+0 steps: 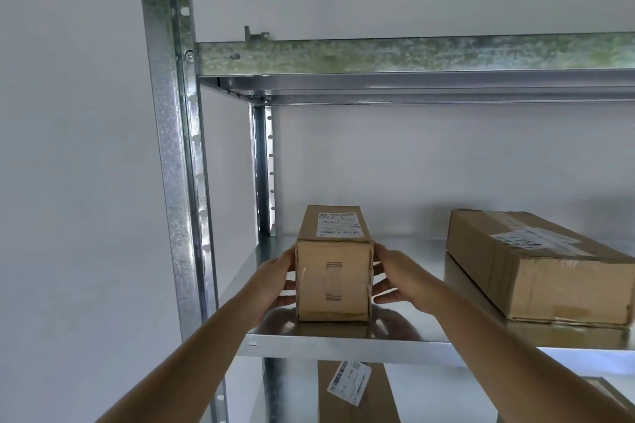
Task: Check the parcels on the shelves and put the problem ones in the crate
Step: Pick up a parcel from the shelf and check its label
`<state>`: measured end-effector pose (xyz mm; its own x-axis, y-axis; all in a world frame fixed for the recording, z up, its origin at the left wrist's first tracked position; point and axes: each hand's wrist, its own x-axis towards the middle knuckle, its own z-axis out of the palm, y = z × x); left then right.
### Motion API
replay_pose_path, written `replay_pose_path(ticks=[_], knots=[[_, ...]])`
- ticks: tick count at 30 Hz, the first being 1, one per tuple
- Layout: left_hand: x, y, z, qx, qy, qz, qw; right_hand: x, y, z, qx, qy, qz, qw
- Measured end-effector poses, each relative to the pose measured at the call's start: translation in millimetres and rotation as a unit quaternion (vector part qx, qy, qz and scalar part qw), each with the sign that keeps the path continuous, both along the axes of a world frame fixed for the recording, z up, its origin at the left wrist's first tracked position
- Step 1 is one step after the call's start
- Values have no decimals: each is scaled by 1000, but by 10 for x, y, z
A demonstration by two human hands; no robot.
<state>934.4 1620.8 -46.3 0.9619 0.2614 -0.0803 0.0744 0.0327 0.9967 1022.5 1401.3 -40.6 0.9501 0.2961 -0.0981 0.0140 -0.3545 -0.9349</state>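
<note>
The left hand [275, 280] and right hand [398, 280] press flat against opposite sides of a small box [333, 280], fingers spread, clasping it between the palms. The box stands on the metal shelf [343, 342] near its front edge, its long axis running away from the person toward the wall, label [339, 224] on top. Both hands are equally near. A larger box [536, 268] lies well apart to the right.

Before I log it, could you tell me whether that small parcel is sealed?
Sealed: the small parcel shows closed flaps and clear tape across its near end.
</note>
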Motion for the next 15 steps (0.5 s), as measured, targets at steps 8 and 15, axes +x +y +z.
replay_pose_path(ticks=[8, 15], knots=[[23, -4, -100, 18, -37, 2, 999, 155, -32, -165, 29, 33, 23, 999], [-26, 105, -303, 13, -72, -12, 997, 716, -39, -277, 103, 12, -45, 994]])
